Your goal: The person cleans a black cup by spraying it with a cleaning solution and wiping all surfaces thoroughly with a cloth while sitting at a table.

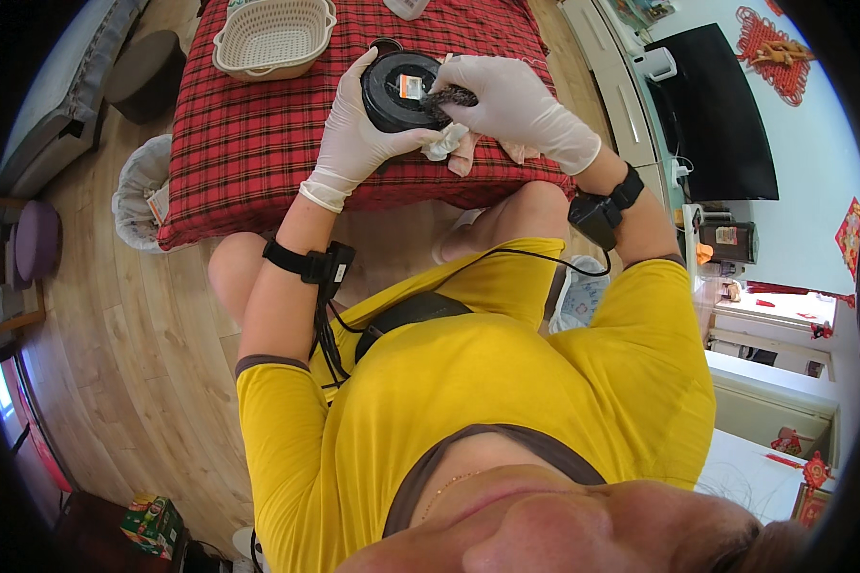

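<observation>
At the far side of the lap, over the table, my gloved left hand (354, 129) grips a round black object (389, 107) by its left and near rim. A small orange-and-white label sits on the middle of its upper face; its exact kind is unclear. My right hand (511, 100), also in a white glove, pinches a dark grey speckled wad (457, 95) and presses it against the right part of that face. Just below the object lie a crumpled white tissue (444, 143) and a pink cloth (463, 156), partly covered by the right hand.
A red plaid cloth (248, 143) covers the table. On it, a cream basket (275, 36) stands at the far left. A lined bin (143, 205) is beside the table's left edge, near a dark stool (147, 76). Cables run from my wrist straps.
</observation>
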A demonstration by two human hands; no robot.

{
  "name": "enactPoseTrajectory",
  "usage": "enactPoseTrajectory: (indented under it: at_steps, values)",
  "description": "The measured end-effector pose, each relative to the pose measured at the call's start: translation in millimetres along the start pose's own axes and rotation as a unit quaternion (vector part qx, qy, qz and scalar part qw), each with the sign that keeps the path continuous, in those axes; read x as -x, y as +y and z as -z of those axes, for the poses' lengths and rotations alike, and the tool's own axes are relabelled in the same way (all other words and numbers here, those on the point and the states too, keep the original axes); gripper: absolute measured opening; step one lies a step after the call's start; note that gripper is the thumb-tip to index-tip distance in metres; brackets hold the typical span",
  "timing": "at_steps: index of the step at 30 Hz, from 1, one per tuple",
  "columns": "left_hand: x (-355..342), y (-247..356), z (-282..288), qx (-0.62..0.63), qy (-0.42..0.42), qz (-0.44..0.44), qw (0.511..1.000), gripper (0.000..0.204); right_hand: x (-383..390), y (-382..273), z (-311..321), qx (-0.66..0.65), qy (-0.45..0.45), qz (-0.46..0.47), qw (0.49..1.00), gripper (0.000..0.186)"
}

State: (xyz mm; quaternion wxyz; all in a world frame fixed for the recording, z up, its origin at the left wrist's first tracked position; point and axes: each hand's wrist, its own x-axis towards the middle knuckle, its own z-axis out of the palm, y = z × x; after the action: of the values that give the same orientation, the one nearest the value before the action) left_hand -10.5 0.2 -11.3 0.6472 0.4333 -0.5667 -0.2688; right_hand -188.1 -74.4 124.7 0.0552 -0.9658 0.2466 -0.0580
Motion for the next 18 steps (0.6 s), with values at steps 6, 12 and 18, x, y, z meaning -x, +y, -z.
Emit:
enactPoseTrajectory:
  at_steps: [6,12,18]
  values:
    - [1.5,2.5,-0.1,0.039,-0.015,0.003,0.999,0.114,-1.0,-11.7,-4.1,-0.01,0.019,0.015,1.0,0.026]
    - [0.8,0.4,-0.1,0.038,-0.021,0.001,0.999,0.113,-3.7,11.2,-0.1,0.051,0.031,-0.018,0.998,0.023]
    - [-0.6,1.8,0.4,0.032,-0.02,-0.005,0.999,0.113,-18.7,16.6,-8.2,0.092,0.048,-0.025,0.994,0.021]
